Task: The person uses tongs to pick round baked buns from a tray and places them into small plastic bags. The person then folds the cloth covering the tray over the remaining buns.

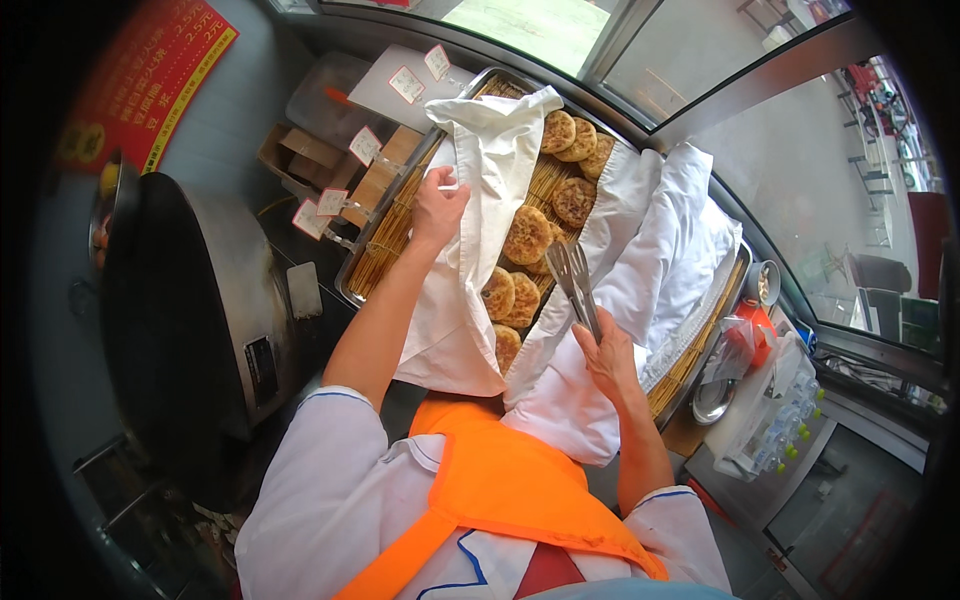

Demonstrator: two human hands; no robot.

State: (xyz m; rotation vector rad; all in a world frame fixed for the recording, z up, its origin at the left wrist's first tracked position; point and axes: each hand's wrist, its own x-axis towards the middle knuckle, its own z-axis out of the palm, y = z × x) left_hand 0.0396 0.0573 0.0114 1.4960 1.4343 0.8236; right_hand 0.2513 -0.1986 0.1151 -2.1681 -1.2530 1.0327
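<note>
Several browned round flatbreads [527, 235] lie in a row on a bamboo mat [545, 184] inside a metal tray [346, 279]. White cloths flank them on both sides. At the left cloth [480, 255], my left hand [441, 206] rests with bent fingers at its edge; whether it pinches the fabric is unclear. My right hand [609, 356] grips metal serving tongs [574, 277], whose slotted tips point at the breads near the middle of the row. Beneath that hand spreads the right cloth [637, 262], bunched over the tray's right part.
A large dark round-topped appliance [180, 315] stands at left. Small sign cards [365, 145] are clipped along the tray's left edge, beside a cardboard box [311, 154]. Windows border the far side. At right are a metal bowl [712, 399], an orange container [756, 330] and packed bottles [784, 427].
</note>
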